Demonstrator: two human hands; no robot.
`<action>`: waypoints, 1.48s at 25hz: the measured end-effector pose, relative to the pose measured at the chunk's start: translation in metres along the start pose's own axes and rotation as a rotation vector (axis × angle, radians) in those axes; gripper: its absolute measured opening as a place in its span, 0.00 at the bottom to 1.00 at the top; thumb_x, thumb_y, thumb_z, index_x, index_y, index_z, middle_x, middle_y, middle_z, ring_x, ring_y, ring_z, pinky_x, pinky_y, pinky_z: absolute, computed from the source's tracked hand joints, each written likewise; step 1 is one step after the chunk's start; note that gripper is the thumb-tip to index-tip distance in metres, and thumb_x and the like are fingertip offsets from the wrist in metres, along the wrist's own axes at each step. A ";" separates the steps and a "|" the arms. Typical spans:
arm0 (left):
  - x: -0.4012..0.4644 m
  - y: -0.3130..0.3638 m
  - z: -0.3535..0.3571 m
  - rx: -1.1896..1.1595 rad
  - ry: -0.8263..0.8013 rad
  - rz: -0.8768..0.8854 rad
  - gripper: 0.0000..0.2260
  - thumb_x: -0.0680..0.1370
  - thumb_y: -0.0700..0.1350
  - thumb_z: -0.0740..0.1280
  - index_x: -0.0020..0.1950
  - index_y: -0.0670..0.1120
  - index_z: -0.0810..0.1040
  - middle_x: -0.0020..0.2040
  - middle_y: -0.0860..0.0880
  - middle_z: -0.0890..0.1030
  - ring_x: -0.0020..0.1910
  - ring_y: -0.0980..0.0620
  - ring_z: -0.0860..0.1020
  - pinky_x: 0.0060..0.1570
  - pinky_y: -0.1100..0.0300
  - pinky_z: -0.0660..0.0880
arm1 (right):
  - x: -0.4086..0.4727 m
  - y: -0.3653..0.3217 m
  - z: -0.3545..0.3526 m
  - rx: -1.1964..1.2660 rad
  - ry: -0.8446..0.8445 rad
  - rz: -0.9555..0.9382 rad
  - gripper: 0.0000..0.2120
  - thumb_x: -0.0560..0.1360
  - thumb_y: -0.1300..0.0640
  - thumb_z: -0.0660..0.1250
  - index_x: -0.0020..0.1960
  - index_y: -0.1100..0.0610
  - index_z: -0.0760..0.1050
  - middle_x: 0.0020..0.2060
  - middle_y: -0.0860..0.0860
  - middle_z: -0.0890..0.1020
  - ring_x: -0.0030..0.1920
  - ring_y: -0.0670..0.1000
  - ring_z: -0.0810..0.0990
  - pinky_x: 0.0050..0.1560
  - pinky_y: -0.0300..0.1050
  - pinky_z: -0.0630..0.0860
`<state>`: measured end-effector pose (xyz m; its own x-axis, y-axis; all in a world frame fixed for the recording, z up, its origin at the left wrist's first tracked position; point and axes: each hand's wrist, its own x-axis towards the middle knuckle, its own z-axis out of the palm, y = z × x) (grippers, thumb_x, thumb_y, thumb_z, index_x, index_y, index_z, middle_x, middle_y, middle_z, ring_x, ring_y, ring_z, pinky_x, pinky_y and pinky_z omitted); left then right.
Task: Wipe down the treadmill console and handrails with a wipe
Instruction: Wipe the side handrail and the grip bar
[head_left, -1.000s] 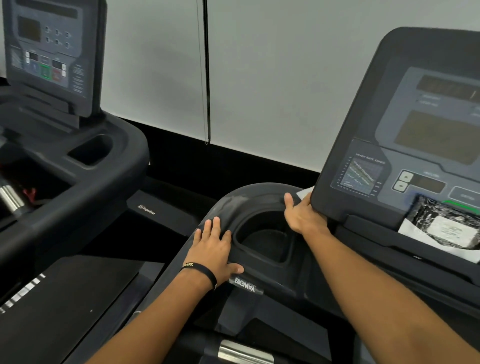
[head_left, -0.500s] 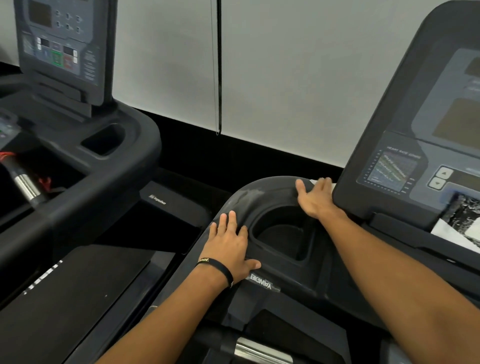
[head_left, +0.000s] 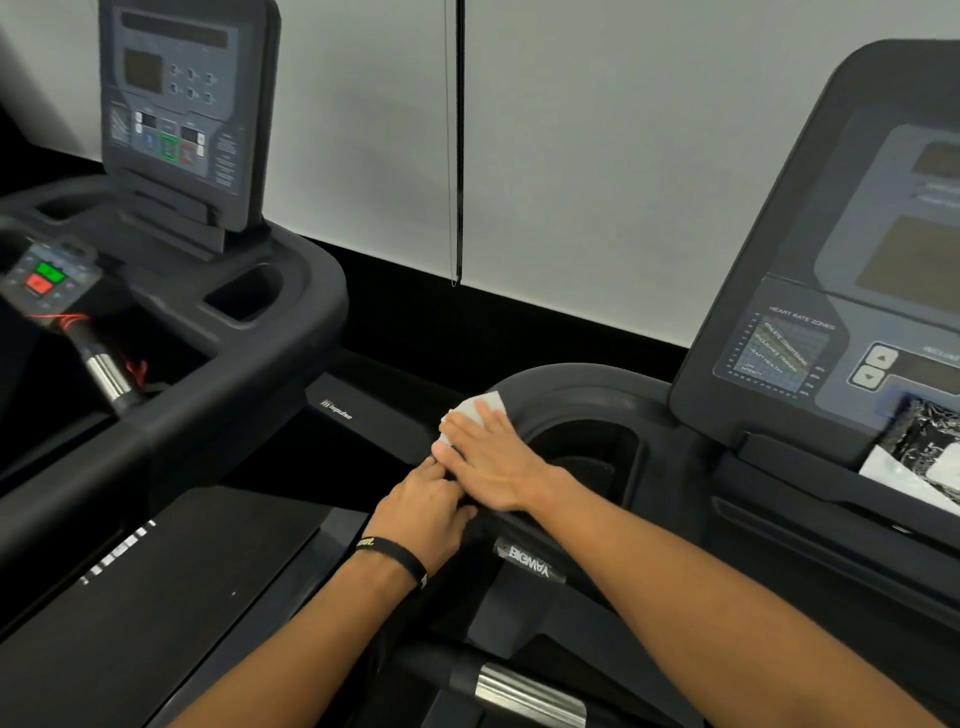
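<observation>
While my right hand (head_left: 493, 460) presses the wipe (head_left: 480, 408) flat-fingered onto the console rim (head_left: 576, 382), my left hand (head_left: 423, 512) curls beside it, grip unclear.

The treadmill console (head_left: 597, 400) is a dark moulded tray with a deep cup holder (head_left: 587, 452) sunk into its left end. A white wipe (head_left: 480, 408) lies flat on the curved rim just left of the holder, under the right hand (head_left: 493, 457). On the ledge below the display (at the right edge) rests a black-and-white wipes packet (head_left: 930, 441) on white paper (head_left: 893, 475).
</observation>
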<state>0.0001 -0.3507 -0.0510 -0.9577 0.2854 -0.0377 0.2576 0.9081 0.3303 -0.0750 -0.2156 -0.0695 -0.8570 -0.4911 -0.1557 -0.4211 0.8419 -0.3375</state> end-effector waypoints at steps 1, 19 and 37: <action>-0.009 -0.006 -0.002 0.015 0.012 0.004 0.13 0.78 0.53 0.65 0.60 0.51 0.80 0.61 0.54 0.74 0.58 0.52 0.75 0.55 0.58 0.75 | -0.006 -0.010 0.006 0.012 -0.017 -0.036 0.28 0.85 0.43 0.43 0.79 0.56 0.59 0.79 0.51 0.60 0.80 0.59 0.45 0.78 0.55 0.40; -0.059 -0.057 -0.027 -0.152 0.212 -0.266 0.24 0.76 0.38 0.58 0.73 0.49 0.67 0.64 0.49 0.75 0.61 0.46 0.74 0.56 0.48 0.74 | -0.054 -0.108 0.050 -0.096 0.057 -0.254 0.26 0.82 0.42 0.50 0.72 0.55 0.70 0.69 0.55 0.74 0.74 0.58 0.60 0.78 0.57 0.45; -0.095 -0.043 0.004 -0.132 -0.019 -0.122 0.27 0.82 0.54 0.58 0.79 0.53 0.54 0.79 0.52 0.52 0.76 0.51 0.58 0.72 0.58 0.58 | -0.031 -0.026 0.022 -0.079 0.036 0.001 0.30 0.84 0.46 0.49 0.82 0.56 0.46 0.82 0.50 0.47 0.80 0.57 0.40 0.78 0.54 0.38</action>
<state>0.0808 -0.4161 -0.0656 -0.9780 0.1818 -0.1023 0.1188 0.8885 0.4431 -0.0305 -0.2273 -0.0764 -0.8670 -0.4830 -0.1225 -0.4409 0.8581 -0.2632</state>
